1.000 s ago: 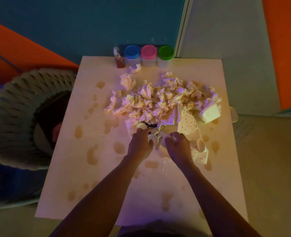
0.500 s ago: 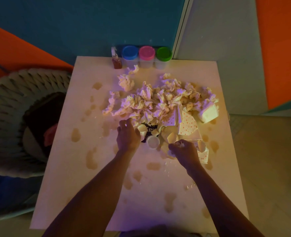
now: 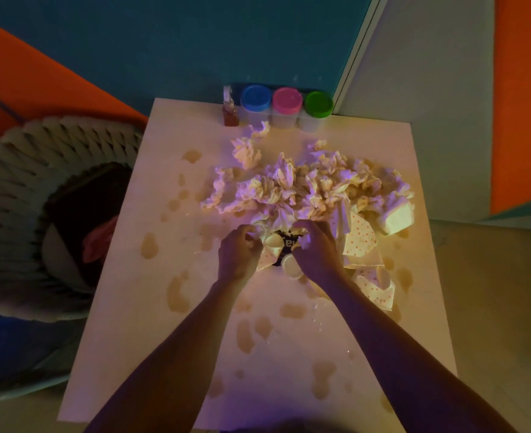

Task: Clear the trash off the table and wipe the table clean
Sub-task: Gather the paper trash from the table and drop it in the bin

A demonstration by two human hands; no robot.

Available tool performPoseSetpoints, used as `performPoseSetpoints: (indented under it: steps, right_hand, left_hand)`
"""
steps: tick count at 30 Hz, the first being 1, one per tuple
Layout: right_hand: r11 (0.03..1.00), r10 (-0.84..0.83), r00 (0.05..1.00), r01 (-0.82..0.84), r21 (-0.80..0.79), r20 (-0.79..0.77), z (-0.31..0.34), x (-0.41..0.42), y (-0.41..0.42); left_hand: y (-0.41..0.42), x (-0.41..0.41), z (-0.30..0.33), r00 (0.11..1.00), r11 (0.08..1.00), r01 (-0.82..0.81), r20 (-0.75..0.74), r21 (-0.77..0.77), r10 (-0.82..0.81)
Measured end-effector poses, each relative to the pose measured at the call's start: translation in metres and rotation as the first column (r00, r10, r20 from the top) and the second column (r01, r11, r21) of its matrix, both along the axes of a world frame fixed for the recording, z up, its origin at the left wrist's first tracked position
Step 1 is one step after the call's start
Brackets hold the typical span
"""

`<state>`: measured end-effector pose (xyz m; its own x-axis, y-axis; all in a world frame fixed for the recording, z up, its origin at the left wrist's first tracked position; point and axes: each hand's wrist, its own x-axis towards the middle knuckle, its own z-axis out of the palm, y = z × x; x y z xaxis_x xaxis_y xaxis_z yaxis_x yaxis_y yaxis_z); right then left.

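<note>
Both hands now together at tissue pile (image 3: 304, 185) edge, L hand (image 3: 238, 256) & R hand (image 3: 315, 250) gripping tissue.

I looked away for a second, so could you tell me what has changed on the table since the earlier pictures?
The right hand moved up and left from the dotted napkins to the near edge of the crumpled tissue pile, meeting the left hand; both now grip trash there. The three jars, the spills and the basket stayed put.
</note>
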<state>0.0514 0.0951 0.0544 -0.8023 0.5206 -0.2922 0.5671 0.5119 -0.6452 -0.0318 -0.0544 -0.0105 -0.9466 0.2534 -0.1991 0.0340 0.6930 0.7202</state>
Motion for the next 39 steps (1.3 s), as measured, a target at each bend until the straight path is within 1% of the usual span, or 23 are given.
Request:
performPoseSetpoints:
  steps: [4, 6, 8, 9, 11, 14, 17, 19, 21, 23, 25, 29, 31, 34, 37, 39]
  right_hand:
    - [0.974, 0.196, 0.979, -0.201, 0.109, 0.049, -0.015, -0.032, -0.008]
    - [0.945, 0.267, 0.956, -0.284, 0.161, 0.12, -0.021, -0.045, -0.01]
    - [0.916, 0.302, 0.931, -0.343, 0.209, 0.206, -0.027, -0.052, -0.01]
    - [0.907, 0.306, 0.923, -0.357, 0.223, 0.231, -0.03, -0.058, -0.011]
    - [0.902, 0.284, 0.933, -0.338, 0.267, 0.222, -0.035, -0.06, -0.009]
    - [0.904, 0.258, 0.94, -0.316, 0.288, 0.223, -0.047, -0.061, -0.006]
    - [0.905, 0.24, 0.946, -0.299, 0.302, 0.217, -0.049, -0.063, -0.003]
    - [0.902, 0.222, 0.949, -0.287, 0.322, 0.222, -0.048, -0.064, 0.0]
    - [0.93, 0.177, 0.969, -0.221, 0.294, 0.171, -0.045, -0.066, 0.001]
    - [0.962, 0.116, 0.988, -0.139, 0.236, 0.105, -0.038, -0.066, -0.001]
    - [0.975, 0.082, 0.994, -0.094, 0.2, 0.067, -0.03, -0.066, -0.002]
    - [0.99, 0.048, 0.998, -0.043, 0.132, -0.03, -0.02, -0.061, -0.002]
    - [0.993, 0.041, 0.994, -0.03, 0.111, -0.099, -0.017, -0.058, -0.004]
    - [0.998, -0.031, 0.976, 0.042, 0.044, -0.217, -0.014, -0.056, -0.002]
    - [0.997, -0.08, 0.963, 0.076, -0.024, -0.259, -0.012, -0.057, 0.0]
    - [0.998, -0.047, 0.96, 0.034, -0.052, -0.276, -0.009, -0.057, 0.003]
  left_hand:
    - [-0.017, 0.004, 0.01, 1.0, 0.997, -0.001, 0.017, 0.077, 0.0]
    - [-0.026, 0.003, 0.011, 0.998, 0.995, -0.049, 0.037, 0.092, 0.046]
    - [-0.036, 0.0, 0.008, 0.988, 0.985, -0.138, 0.078, 0.103, 0.13]
    - [-0.042, -0.005, 0.006, 0.98, 0.977, -0.186, 0.095, 0.103, 0.176]
    - [-0.05, -0.014, 0.007, 0.967, 0.966, -0.239, 0.115, 0.096, 0.228]
    - [-0.058, -0.032, 0.016, 0.953, 0.954, -0.293, 0.096, 0.07, 0.286]
    - [-0.059, -0.053, 0.026, 0.937, 0.945, -0.326, 0.136, -0.005, 0.323]
    - [-0.058, -0.069, 0.03, 0.937, 0.948, -0.311, 0.141, -0.072, 0.318]
    - [-0.055, -0.087, 0.028, 0.961, 0.957, -0.245, 0.087, -0.155, 0.261]
    - [-0.049, -0.105, 0.024, 0.985, 0.963, -0.151, 0.047, -0.223, 0.165]
    - [-0.044, -0.12, 0.02, 0.995, 0.961, -0.057, 0.061, -0.27, 0.076]
    - [-0.031, -0.137, 0.006, 0.996, 0.921, 0.076, 0.079, -0.382, -0.05]
    - [-0.03, -0.138, 0.001, 0.996, 0.912, 0.078, 0.062, -0.403, -0.058]
    - [-0.029, -0.139, -0.005, 0.998, 0.914, 0.055, 0.063, -0.401, -0.032]
    - [-0.031, -0.137, -0.003, 0.998, 0.939, 0.008, 0.066, -0.345, 0.016]
    - [-0.033, -0.133, 0.001, 0.997, 0.953, -0.033, 0.051, -0.301, 0.051]
